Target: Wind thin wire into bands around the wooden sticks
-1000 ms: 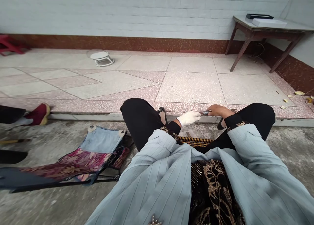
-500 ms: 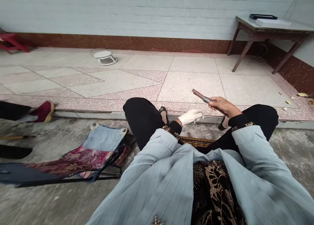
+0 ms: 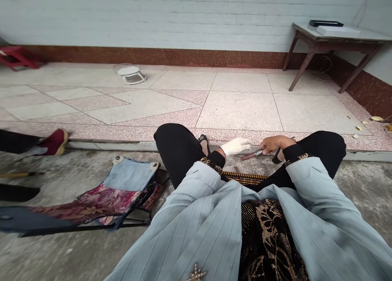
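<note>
I sit with my knees apart in black trousers and a pale striped jacket. My right hand (image 3: 275, 143) is closed round the handle of a knife-like tool (image 3: 252, 154) with a reddish-brown blade and a metal band, held low and pointing left. My left hand (image 3: 237, 146), in a white glove, rests just above the blade tip with its fingers curled; what it holds, if anything, is hidden. Both hands are between my knees, over the edge of the tiled step (image 3: 122, 145). A woven slatted piece (image 3: 245, 177) lies under my wrists.
A folding stool (image 3: 116, 193) with a floral and denim seat lies at my left. Another person's foot in a red shoe (image 3: 55, 142) shows at far left. A wooden table (image 3: 333, 40) stands at back right, a white round stand (image 3: 131, 74) on the tiles.
My right hand raised the tool above the tiles half a second ago, then brought it back down beside the gloved left hand. The left hand barely moved.
</note>
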